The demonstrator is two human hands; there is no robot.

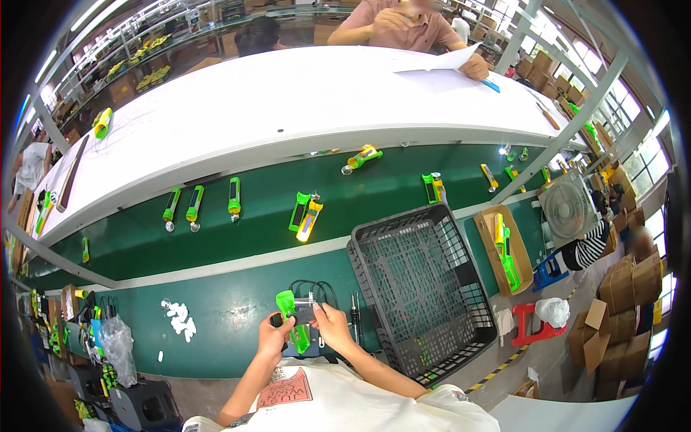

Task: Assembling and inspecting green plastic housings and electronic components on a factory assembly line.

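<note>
Close in front of my body, my left hand (274, 335) is closed round a bright green plastic housing (286, 301), held above the green worktable (230, 288). Fingers of my right hand (333, 327) pinch a small dark flat panel (305, 315) against the housing's middle. Whether the panel sits in the housing or only touches it, I cannot tell. Behind my hands lies a looped black cable (325, 286). Slim dark screwdriver-like tools (355, 317) lie just right of my right hand. Several small white pieces (178, 318) are scattered to the left.
A large black plastic crate (356, 270) stands right of my hands, beside a cardboard box (524, 277) with green and yellow parts. Beyond, a green conveyor (266, 201) carries several green and yellow lamps (309, 218). Across it, a person (396, 29) holds paper. A fan (568, 207) stands right.
</note>
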